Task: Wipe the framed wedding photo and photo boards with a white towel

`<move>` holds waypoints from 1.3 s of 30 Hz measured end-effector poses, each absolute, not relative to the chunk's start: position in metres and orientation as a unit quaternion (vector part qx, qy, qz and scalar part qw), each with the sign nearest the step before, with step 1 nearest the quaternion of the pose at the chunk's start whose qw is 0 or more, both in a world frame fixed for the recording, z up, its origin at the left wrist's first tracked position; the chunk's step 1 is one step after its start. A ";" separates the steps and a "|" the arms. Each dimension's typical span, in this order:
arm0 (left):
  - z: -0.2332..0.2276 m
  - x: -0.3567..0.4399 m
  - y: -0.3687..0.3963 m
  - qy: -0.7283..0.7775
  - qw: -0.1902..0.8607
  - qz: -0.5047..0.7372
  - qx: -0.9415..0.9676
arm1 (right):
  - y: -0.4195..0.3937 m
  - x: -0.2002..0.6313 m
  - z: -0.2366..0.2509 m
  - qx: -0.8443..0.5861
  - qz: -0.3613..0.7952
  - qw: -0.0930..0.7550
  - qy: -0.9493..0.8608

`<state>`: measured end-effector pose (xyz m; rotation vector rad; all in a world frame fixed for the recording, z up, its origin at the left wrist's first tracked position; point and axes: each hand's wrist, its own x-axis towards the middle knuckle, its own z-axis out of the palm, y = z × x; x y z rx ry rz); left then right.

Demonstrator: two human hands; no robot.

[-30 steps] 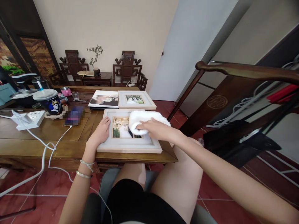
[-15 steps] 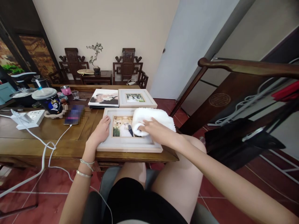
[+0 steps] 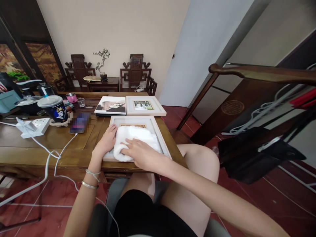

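Observation:
A light-coloured picture frame (image 3: 158, 126) lies flat at the table's front edge, its photo mostly covered by a folded, fluffy white towel (image 3: 138, 134). My right hand (image 3: 141, 152) is closed on the towel and presses it against the frame's lower left part. At the frame's left edge, my left hand (image 3: 107, 140) grips the side, fingers over the rim and thumb side hidden. Behind it lie a second framed photo (image 3: 143, 105) and a white-edged photo panel (image 3: 111, 104), side by side.
Left on the wooden table (image 3: 98, 125) are a phone (image 3: 79, 122) on a white cable, a lidded cup (image 3: 56, 110), a power strip (image 3: 37, 126), a pink cup (image 3: 71, 97) and a small glass (image 3: 81, 102). A wooden chair-like rail (image 3: 259, 74) with hanging bags stands at right.
My right hand has moved the towel left and toward me across the frame, covering most of the photo. My left hand stays at the frame's left edge.

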<state>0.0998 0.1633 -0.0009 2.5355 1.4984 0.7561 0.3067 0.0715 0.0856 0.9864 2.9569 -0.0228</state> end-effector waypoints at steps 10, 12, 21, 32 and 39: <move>-0.002 0.100 0.164 0.491 0.063 0.256 0.830 | 0.058 0.351 0.095 0.420 -0.006 0.046 0.906; -0.003 0.100 0.165 0.490 0.061 0.259 0.830 | 0.055 0.364 0.099 0.444 0.002 0.064 0.894; -0.002 0.101 0.165 0.496 0.045 0.244 0.832 | 0.059 0.333 0.083 0.384 0.003 0.011 0.923; -0.002 0.097 0.168 0.493 0.056 0.247 0.832 | 0.053 0.332 0.076 0.405 0.041 -0.005 0.913; -0.001 0.098 0.167 0.492 0.052 0.231 0.838 | 0.037 0.398 0.062 0.487 0.177 -0.009 0.855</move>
